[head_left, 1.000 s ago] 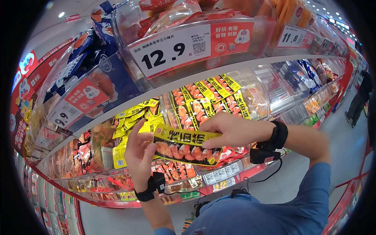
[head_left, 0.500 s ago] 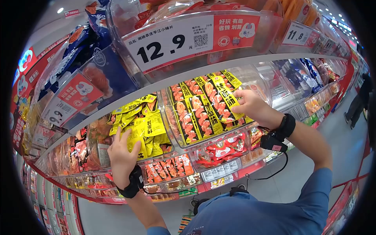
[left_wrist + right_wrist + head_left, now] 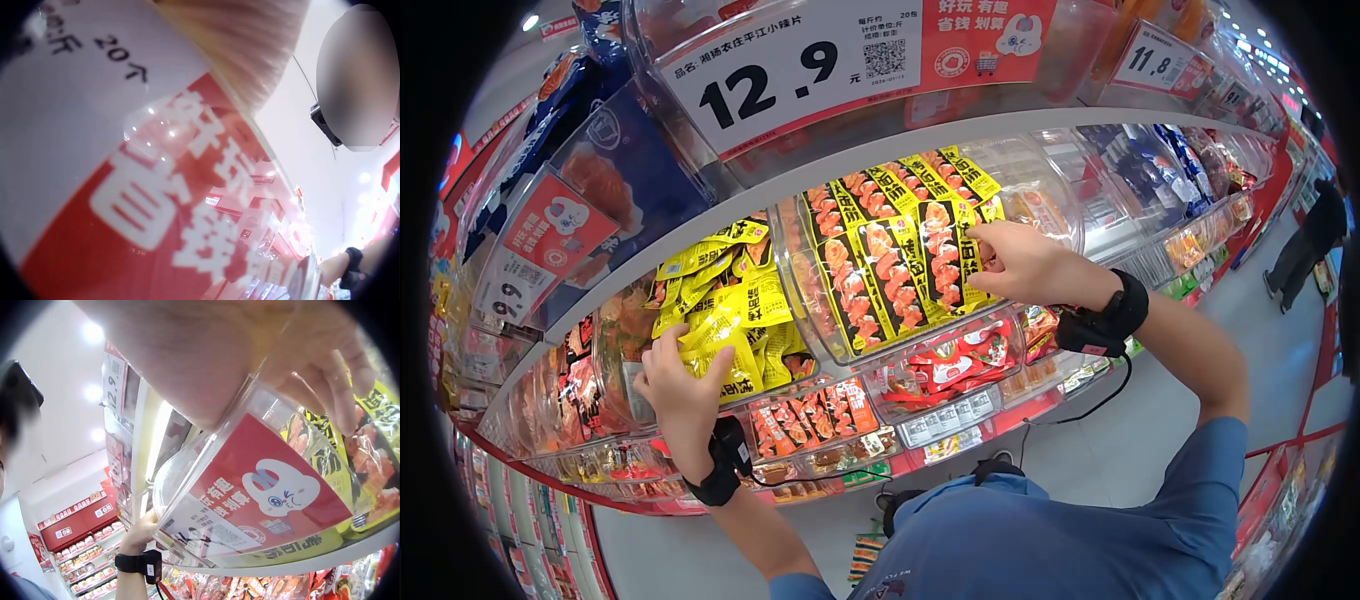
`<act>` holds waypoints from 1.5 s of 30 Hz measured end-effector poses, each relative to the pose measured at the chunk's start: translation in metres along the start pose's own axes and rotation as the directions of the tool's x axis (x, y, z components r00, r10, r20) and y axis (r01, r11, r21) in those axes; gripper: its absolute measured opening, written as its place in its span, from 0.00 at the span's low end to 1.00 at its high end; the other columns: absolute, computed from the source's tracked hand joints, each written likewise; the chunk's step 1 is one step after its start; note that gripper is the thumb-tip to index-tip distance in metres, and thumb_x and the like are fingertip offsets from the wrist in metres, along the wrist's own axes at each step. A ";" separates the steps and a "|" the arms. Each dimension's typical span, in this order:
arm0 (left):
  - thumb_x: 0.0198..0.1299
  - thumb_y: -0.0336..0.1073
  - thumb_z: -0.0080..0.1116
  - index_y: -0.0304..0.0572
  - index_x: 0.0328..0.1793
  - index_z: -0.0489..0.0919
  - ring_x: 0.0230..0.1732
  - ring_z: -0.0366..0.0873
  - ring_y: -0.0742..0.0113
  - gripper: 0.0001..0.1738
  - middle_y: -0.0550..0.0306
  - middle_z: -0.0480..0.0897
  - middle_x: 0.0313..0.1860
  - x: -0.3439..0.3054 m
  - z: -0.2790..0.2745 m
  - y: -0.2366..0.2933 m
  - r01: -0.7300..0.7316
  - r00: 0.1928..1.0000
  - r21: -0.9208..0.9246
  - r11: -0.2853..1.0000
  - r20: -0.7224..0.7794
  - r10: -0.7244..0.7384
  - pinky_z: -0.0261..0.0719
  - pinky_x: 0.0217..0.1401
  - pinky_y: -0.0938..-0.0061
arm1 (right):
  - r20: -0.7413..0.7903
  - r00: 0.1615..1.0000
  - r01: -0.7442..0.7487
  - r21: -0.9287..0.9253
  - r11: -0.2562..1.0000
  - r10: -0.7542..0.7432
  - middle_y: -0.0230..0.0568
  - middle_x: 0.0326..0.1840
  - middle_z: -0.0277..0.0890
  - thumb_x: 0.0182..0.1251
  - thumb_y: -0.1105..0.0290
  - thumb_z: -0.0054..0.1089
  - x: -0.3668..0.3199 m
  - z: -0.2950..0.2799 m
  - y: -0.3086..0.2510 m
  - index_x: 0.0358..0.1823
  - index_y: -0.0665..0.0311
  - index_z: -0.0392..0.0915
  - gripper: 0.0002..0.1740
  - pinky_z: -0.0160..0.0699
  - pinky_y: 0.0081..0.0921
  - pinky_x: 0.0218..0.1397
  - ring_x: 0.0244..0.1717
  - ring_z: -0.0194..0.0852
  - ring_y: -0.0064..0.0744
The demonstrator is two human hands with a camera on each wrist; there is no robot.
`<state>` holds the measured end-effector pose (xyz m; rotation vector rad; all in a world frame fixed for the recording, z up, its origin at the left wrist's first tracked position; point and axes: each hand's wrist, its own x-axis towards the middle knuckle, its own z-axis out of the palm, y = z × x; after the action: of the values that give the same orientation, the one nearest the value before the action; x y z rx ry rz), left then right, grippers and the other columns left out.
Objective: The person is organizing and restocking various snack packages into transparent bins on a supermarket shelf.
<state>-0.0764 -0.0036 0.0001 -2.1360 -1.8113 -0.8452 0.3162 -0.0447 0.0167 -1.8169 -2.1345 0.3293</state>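
Flat black-and-yellow packs [image 3: 870, 265] lie in rows in a clear bin in the head view. At the right end of those rows, the right hand [image 3: 1030, 265] has its fingertips at a pack, with nothing visibly gripped. Its fingers reach down over the packs in the right wrist view, behind the clear bin wall. The left hand [image 3: 680, 390], fingers spread, is at the front of a neighbouring bin of jumbled yellow packs [image 3: 735, 300]; contact is unclear. The left wrist view shows part of that hand [image 3: 237, 44] behind a red-and-white label [image 3: 137, 206].
An upper shelf with a large 12.9 price card [image 3: 800, 75] runs above the bins. Below are red packs [image 3: 955, 365] and orange packs [image 3: 815, 415] in lower bins. A person in dark clothes [image 3: 1310, 240] stands in the aisle at far right.
The pack held between the hands a second ago has been laid on the rows and let go. The left hand has moved left to the jumbled packs; the right has moved to the rows' right end.
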 end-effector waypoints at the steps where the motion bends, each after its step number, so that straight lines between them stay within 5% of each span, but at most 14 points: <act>1: 0.50 0.50 0.66 0.39 0.53 0.75 0.54 0.70 0.55 0.29 0.53 0.77 0.47 0.000 -0.001 0.000 -0.002 1.000 0.002 1.000 0.005 0.002 0.55 0.62 0.57 | -0.037 0.999 0.028 -0.019 0.999 -0.029 0.54 0.43 0.75 0.58 0.62 0.61 -0.002 0.001 0.000 0.58 0.76 0.68 0.31 0.74 0.35 0.48 0.45 0.76 0.44; 8: 0.56 0.42 0.62 0.37 0.45 0.76 0.50 0.70 0.53 0.18 0.51 0.76 0.42 -0.002 -0.005 -0.002 -0.060 0.998 -0.127 0.990 -0.035 0.056 0.57 0.60 0.61 | -0.102 0.983 0.158 0.071 0.985 -0.150 0.57 0.52 0.72 0.59 0.59 0.60 -0.002 0.003 0.006 0.61 0.74 0.66 0.33 0.68 0.37 0.60 0.56 0.71 0.50; 14: 0.59 0.38 0.61 0.38 0.45 0.75 0.42 0.71 0.55 0.13 0.51 0.76 0.36 -0.005 -0.006 -0.006 -0.036 0.998 -0.206 0.978 -0.057 0.025 0.65 0.52 0.65 | -0.226 0.956 0.229 0.177 0.957 -0.187 0.50 0.42 0.73 0.57 0.64 0.62 -0.006 0.002 0.002 0.58 0.68 0.69 0.28 0.74 0.34 0.51 0.44 0.74 0.41; 19: 0.66 0.34 0.56 0.35 0.47 0.74 0.38 0.71 0.72 0.10 0.58 0.76 0.36 -0.010 -0.009 -0.005 -0.073 0.942 -0.656 0.752 -0.294 -0.165 0.69 0.42 0.75 | -0.291 0.946 0.225 0.280 0.933 -0.141 0.47 0.35 0.73 0.56 0.69 0.61 -0.008 0.003 0.005 0.50 0.70 0.73 0.21 0.73 0.34 0.43 0.36 0.73 0.39; 24: 0.67 0.32 0.54 0.33 0.49 0.72 0.41 0.71 0.73 0.10 0.58 0.75 0.42 -0.020 -0.021 0.025 -0.234 0.796 -0.722 0.651 -0.526 -0.298 0.70 0.45 0.77 | -0.503 0.847 0.343 0.274 0.898 -0.171 0.45 0.35 0.74 0.56 0.72 0.60 -0.007 0.008 0.000 0.41 0.68 0.75 0.12 0.72 0.32 0.39 0.34 0.74 0.37; 28: 0.63 0.29 0.56 0.31 0.47 0.73 0.41 0.71 0.66 0.10 0.55 0.76 0.41 -0.032 -0.024 0.061 -0.459 0.753 -0.655 0.600 -0.645 -0.128 0.70 0.47 0.71 | -0.569 0.780 0.477 0.271 0.836 -0.261 0.41 0.35 0.76 0.59 0.71 0.61 -0.027 0.008 -0.026 0.41 0.66 0.75 0.10 0.74 0.31 0.39 0.34 0.75 0.35; 30: 0.59 0.30 0.56 0.37 0.41 0.73 0.35 0.69 0.63 0.06 0.53 0.81 0.38 -0.030 -0.025 0.086 -0.657 0.652 -0.473 0.587 -0.748 0.127 0.65 0.45 0.64 | -0.402 0.802 0.585 0.379 0.717 -0.442 0.41 0.41 0.77 0.60 0.69 0.62 -0.039 0.010 -0.045 0.53 0.64 0.73 0.19 0.76 0.29 0.40 0.36 0.77 0.36; 32: 0.56 0.32 0.59 0.45 0.43 0.74 0.36 0.70 0.65 0.09 0.59 0.83 0.40 -0.039 -0.027 0.102 -0.722 0.626 -0.379 0.578 -0.713 0.315 0.62 0.48 0.64 | -0.209 0.869 0.490 0.477 0.730 -0.448 0.42 0.46 0.77 0.59 0.68 0.64 -0.057 0.009 -0.070 0.68 0.61 0.61 0.35 0.78 0.29 0.41 0.39 0.79 0.37; 34: 0.63 0.39 0.55 0.44 0.43 0.72 0.34 0.70 0.64 0.09 0.54 0.83 0.39 -0.045 -0.030 0.121 -0.823 0.480 -0.168 0.543 -0.717 0.506 0.63 0.44 0.62 | -0.304 0.759 0.642 0.494 0.586 -0.576 0.43 0.52 0.76 0.58 0.67 0.66 -0.066 0.010 -0.080 0.74 0.59 0.51 0.45 0.79 0.31 0.42 0.41 0.79 0.39; 35: 0.62 0.43 0.54 0.49 0.44 0.73 0.33 0.70 0.64 0.10 0.58 0.83 0.39 -0.052 -0.026 0.126 -0.824 0.484 -0.181 0.537 -0.717 0.501 0.61 0.45 0.61 | -0.310 0.745 0.660 0.477 0.581 -0.591 0.46 0.57 0.74 0.56 0.66 0.67 -0.070 0.010 -0.079 0.74 0.59 0.52 0.46 0.80 0.32 0.45 0.44 0.80 0.42; 36: 0.62 0.41 0.54 0.50 0.43 0.73 0.33 0.71 0.65 0.08 0.60 0.84 0.39 -0.059 -0.026 0.127 -0.833 0.483 -0.189 0.521 -0.708 0.516 0.61 0.46 0.62 | -0.467 0.586 0.806 0.254 0.534 -0.662 0.47 0.57 0.75 0.58 0.69 0.62 -0.062 0.015 -0.076 0.71 0.59 0.60 0.38 0.81 0.30 0.44 0.43 0.81 0.43; 38: 0.58 0.33 0.58 0.55 0.43 0.75 0.41 0.74 0.74 0.08 0.69 0.85 0.46 -0.066 -0.033 0.134 -0.831 0.520 -0.254 0.495 -0.668 0.532 0.57 0.52 0.67 | -0.415 0.501 0.828 -0.026 0.560 -0.759 0.47 0.53 0.78 0.59 0.72 0.58 -0.072 0.003 -0.063 0.63 0.63 0.71 0.27 0.82 0.27 0.39 0.40 0.82 0.38; 41: 0.56 0.34 0.59 0.53 0.39 0.77 0.42 0.75 0.76 0.06 0.69 0.86 0.45 -0.064 -0.036 0.137 -0.840 0.527 -0.263 0.475 -0.603 0.599 0.56 0.52 0.71 | -0.473 0.321 0.714 -0.448 0.537 -0.821 0.48 0.45 0.81 0.58 0.74 0.56 -0.078 -0.008 -0.056 0.50 0.71 0.79 0.18 0.82 0.24 0.35 0.37 0.83 0.34; 45: 0.54 0.35 0.60 0.52 0.37 0.80 0.43 0.75 0.76 0.04 0.69 0.87 0.44 -0.062 -0.037 0.138 -0.841 0.533 -0.238 0.486 -0.523 0.665 0.57 0.52 0.74 | -0.384 0.249 0.563 -0.689 0.455 -0.889 0.53 0.37 0.81 0.56 0.75 0.57 -0.080 -0.018 -0.047 0.38 0.78 0.79 0.12 0.81 0.22 0.34 0.35 0.83 0.33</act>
<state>0.0406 -0.1046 0.0234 -2.4570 -0.3020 -1.3549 0.2914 -0.1318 0.0432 -0.5385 -2.1846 -1.0227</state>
